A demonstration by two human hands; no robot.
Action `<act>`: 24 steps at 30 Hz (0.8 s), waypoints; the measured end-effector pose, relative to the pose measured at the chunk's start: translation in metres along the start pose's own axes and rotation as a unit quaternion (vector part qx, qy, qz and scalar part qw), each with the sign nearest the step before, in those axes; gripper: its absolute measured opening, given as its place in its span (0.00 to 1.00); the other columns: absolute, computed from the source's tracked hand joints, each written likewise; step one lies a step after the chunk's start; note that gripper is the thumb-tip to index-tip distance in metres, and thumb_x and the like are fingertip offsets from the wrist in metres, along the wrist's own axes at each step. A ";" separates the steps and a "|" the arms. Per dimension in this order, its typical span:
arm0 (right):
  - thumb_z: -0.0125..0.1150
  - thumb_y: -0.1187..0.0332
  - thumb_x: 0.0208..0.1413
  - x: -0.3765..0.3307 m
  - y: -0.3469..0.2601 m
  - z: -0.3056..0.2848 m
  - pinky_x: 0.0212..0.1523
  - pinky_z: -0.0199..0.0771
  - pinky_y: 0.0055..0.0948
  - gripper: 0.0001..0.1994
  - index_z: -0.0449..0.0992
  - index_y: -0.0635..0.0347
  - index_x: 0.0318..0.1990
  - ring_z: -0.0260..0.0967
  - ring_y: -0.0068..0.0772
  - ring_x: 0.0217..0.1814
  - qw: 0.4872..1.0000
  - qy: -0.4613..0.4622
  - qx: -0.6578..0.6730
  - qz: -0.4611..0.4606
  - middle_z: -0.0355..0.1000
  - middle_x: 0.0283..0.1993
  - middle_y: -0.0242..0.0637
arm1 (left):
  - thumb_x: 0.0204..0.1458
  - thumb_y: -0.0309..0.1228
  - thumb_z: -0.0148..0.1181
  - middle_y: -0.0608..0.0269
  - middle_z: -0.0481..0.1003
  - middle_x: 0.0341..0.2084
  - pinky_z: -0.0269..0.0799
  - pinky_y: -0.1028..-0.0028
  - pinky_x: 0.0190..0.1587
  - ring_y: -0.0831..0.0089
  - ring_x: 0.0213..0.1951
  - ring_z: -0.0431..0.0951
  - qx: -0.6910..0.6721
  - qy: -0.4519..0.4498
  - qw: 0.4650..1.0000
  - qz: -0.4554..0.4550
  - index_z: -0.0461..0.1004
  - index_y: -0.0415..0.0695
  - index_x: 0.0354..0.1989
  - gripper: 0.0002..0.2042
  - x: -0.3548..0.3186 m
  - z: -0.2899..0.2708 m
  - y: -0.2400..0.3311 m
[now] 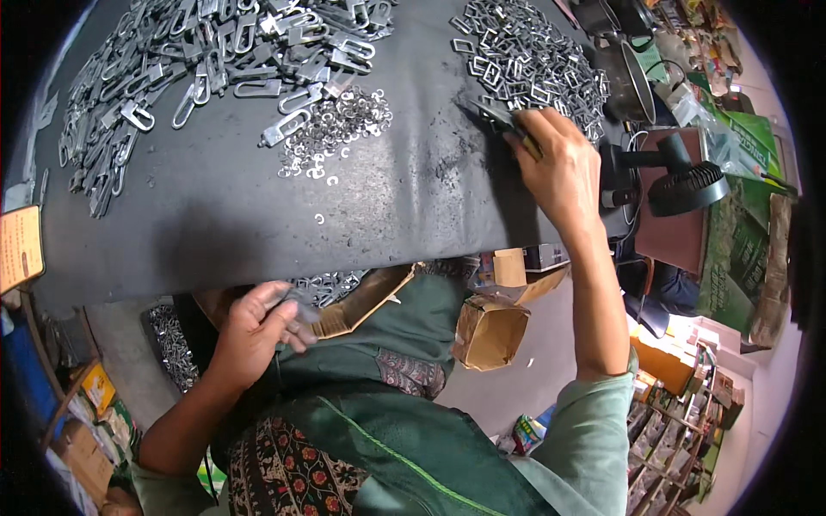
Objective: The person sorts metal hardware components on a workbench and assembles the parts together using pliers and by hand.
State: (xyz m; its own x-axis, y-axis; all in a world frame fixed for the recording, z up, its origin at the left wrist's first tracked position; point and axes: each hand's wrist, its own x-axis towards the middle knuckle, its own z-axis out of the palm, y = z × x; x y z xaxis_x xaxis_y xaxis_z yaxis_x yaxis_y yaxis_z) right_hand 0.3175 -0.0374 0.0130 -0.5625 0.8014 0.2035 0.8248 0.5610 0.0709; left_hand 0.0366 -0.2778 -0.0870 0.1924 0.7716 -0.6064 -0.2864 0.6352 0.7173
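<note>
My right hand [564,163] is closed around a pair of pliers [495,112] with a bit of yellow on the handle. Its dark jaws point left, at the near edge of a pile of small rectangular metal loops [516,60]. Below the table edge, my left hand [262,322] is over a cardboard box [370,301] at my lap, which holds metal pieces [331,286]. A grey smear lies at its blurred fingers, so whether they grip anything is unclear. Small open metal rings [344,120] are heaped mid-table, beside a large pile of metal clasps [249,43].
The dark table [361,224] has its near edge just above my lap. A small black fan [688,185] stands at the right, near a black pan-like container [628,82]. An open carton [492,334] sits below. More metal parts [172,344] lie lower left.
</note>
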 end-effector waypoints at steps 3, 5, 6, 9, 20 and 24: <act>0.64 0.70 0.47 0.008 0.002 -0.004 0.36 0.72 0.40 0.07 0.74 0.56 0.33 0.72 0.44 0.36 0.998 -0.004 -0.011 -0.057 0.69 0.29 0.38 | 0.62 0.26 0.50 0.60 0.77 0.30 0.73 0.79 0.29 0.78 0.27 0.76 0.030 -0.019 0.999 -0.021 0.70 0.37 0.52 0.12 -0.006 0.011 0.017; 0.64 0.68 0.49 0.008 0.000 -0.005 0.36 0.72 0.41 0.07 0.75 0.58 0.35 0.73 0.48 0.36 0.999 -0.018 0.028 0.011 0.73 0.33 0.39 | 0.62 0.26 0.51 0.63 0.77 0.29 0.70 0.80 0.28 0.81 0.26 0.74 0.057 -0.026 0.998 0.005 0.72 0.37 0.50 0.11 -0.012 0.022 0.037; 0.63 0.67 0.49 0.008 -0.001 -0.008 0.36 0.72 0.41 0.08 0.75 0.58 0.36 0.73 0.49 0.36 0.997 -0.024 0.052 0.046 0.74 0.35 0.39 | 0.61 0.26 0.51 0.66 0.76 0.27 0.67 0.81 0.27 0.83 0.25 0.72 0.085 -0.036 0.995 0.035 0.74 0.37 0.47 0.10 -0.015 0.029 0.047; 0.62 0.67 0.51 0.004 -0.018 -0.015 0.36 0.71 0.43 0.07 0.75 0.59 0.36 0.72 0.52 0.36 0.996 -0.038 0.040 0.076 0.74 0.36 0.39 | 0.61 0.26 0.52 0.69 0.74 0.26 0.65 0.81 0.27 0.86 0.24 0.69 0.070 -0.023 0.994 0.084 0.75 0.37 0.45 0.09 -0.017 0.039 0.059; 0.62 0.72 0.57 -0.050 -0.129 -0.047 0.32 0.64 0.24 0.06 0.71 0.63 0.37 0.61 0.19 0.30 0.770 -0.264 0.568 0.122 0.66 0.28 0.32 | 0.63 0.32 0.53 0.68 0.74 0.23 0.60 0.84 0.22 0.88 0.19 0.64 0.027 -0.005 0.984 0.177 0.75 0.38 0.44 0.10 -0.018 0.048 0.065; 0.61 0.74 0.56 -0.052 -0.130 -0.046 0.30 0.64 0.26 0.05 0.70 0.64 0.36 0.62 0.23 0.28 0.842 -0.184 0.506 -0.004 0.66 0.27 0.33 | 0.63 0.32 0.54 0.71 0.72 0.21 0.58 0.84 0.21 0.88 0.19 0.64 0.024 -0.034 0.987 0.153 0.75 0.38 0.45 0.11 -0.022 0.043 0.066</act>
State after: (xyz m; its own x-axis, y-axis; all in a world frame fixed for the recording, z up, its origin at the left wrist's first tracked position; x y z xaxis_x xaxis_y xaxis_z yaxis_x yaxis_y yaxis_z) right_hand 0.2418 -0.1617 0.0379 -0.7019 0.7016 -0.1228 0.4535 0.3072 -0.8367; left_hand 0.0538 -0.2508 -0.0114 0.1667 0.9269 -0.3364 -0.2963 0.3725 0.8795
